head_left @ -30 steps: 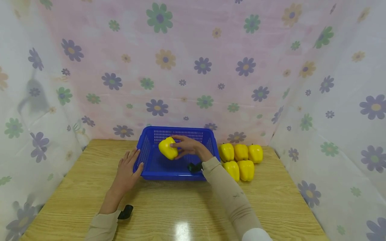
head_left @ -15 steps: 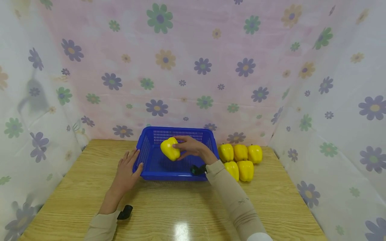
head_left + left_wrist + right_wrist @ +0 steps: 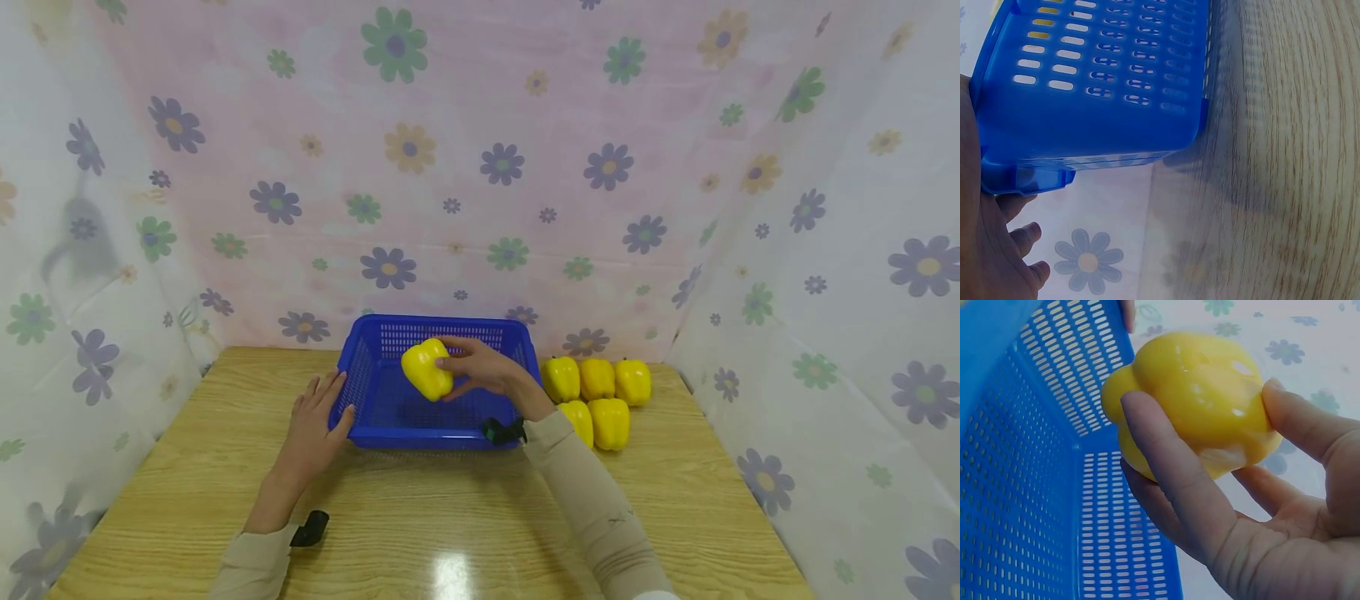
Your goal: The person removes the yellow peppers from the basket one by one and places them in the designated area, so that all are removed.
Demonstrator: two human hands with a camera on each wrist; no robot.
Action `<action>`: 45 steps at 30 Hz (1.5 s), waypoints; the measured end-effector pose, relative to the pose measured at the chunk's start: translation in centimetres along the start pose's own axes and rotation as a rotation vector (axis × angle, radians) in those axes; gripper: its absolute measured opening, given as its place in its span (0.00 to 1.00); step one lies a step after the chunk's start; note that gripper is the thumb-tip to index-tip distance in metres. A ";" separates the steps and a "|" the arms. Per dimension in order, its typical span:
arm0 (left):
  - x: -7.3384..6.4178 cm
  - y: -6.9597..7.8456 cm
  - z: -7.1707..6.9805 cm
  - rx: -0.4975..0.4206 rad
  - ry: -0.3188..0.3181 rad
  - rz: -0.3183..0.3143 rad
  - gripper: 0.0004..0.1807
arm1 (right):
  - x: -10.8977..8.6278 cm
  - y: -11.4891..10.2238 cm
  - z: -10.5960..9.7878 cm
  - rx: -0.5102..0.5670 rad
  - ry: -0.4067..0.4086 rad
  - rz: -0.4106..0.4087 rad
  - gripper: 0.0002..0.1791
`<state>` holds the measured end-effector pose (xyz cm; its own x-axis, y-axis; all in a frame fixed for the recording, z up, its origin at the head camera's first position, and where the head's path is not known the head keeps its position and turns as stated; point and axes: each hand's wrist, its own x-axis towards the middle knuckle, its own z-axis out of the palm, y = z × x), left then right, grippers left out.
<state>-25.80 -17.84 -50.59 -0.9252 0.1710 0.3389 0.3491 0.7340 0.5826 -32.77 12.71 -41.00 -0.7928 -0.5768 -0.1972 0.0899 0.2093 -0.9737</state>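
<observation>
My right hand pinches a glossy yellow bell pepper between thumb and fingers, above a blue plastic basket. In the right wrist view the pepper shows its lobed end, and the perforated basket wall stands beside it. With fingers fairly straight, my left hand rests against the basket's left rim. The left wrist view shows that hand next to the basket's rim and outer wall, with its fingertips loosely bent; the thumb is out of sight there.
Several more yellow bell peppers stand in two rows on the wooden table, just right of the basket; my right sleeve partly covers one. Flower-printed curtains surround the table at the back and both sides.
My right hand has shifted slightly right with the bell pepper, which has turned a little. The left hand stays on the basket's rim.
</observation>
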 end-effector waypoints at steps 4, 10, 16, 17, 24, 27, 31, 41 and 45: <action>0.0 0.0 -0.1 0.002 0.000 0.001 0.34 | -0.6 -0.2 0.2 0.018 0.004 -0.007 0.32; 0.0 0.1 -0.1 -0.001 -0.008 -0.007 0.34 | -1.7 -0.6 0.8 0.051 0.008 -0.031 0.32; -0.1 0.1 -0.2 0.001 -0.021 -0.018 0.35 | -2.8 -0.4 1.3 0.097 0.043 -0.072 0.34; -0.1 0.1 -0.2 0.000 -0.025 -0.019 0.35 | -2.9 -0.3 1.4 0.110 0.057 -0.077 0.34; -0.1 0.4 -0.5 0.017 -0.031 -0.007 0.35 | -4.2 0.6 1.8 0.192 0.151 -0.101 0.36; -0.1 0.4 -0.5 0.034 -0.033 -0.006 0.36 | -5.0 0.9 1.8 0.215 0.165 -0.118 0.35; -0.1 0.5 -0.5 0.051 -0.036 -0.008 0.36 | -6.0 1.5 1.8 0.227 0.180 -0.137 0.33; -0.1 0.5 -0.4 0.061 -0.020 0.000 0.35 | -9.1 3.2 1.9 0.251 0.220 -0.151 0.36; -0.1 0.6 -0.4 0.069 -0.023 -0.002 0.35 | -10.5 4.1 1.9 0.241 0.233 -0.172 0.36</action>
<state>-25.45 -17.70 -50.04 -0.9292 0.1841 0.3203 0.3371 0.7777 0.5307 -22.95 18.14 -43.13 -0.9218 -0.3868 -0.0244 0.0609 -0.0824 -0.9947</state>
